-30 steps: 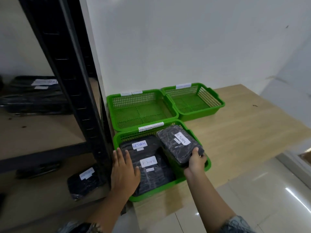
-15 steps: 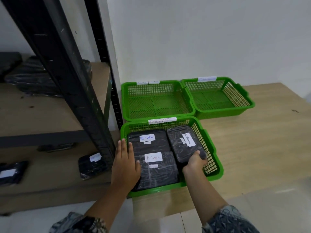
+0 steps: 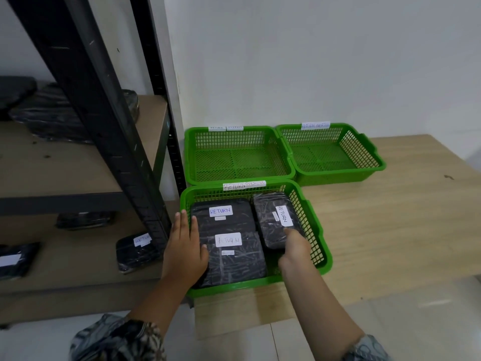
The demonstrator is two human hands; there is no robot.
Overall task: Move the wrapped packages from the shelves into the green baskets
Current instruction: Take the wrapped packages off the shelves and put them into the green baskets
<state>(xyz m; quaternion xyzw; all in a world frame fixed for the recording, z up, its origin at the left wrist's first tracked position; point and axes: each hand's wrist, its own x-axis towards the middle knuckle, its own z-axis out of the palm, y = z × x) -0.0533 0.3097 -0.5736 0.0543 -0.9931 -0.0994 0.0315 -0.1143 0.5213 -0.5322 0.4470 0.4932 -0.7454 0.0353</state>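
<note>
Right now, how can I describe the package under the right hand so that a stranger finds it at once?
Find the green basket nearest the person, the only one with packages. It holds three black wrapped packages. The right hand touches the narrow package on the right side; only its RETURN label runs sideways.

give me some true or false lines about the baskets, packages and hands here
1. The near basket holds three packages. True.
2. Both far baskets hold packages. False: the far left basket and far right basket are empty.
3. The left hand lies flat at the near basket's left edge. True.
4. The right hand lifts a package clear of the basket. False: its package sits inside.
5. A labelled package is on the lower shelf. True.
</note>
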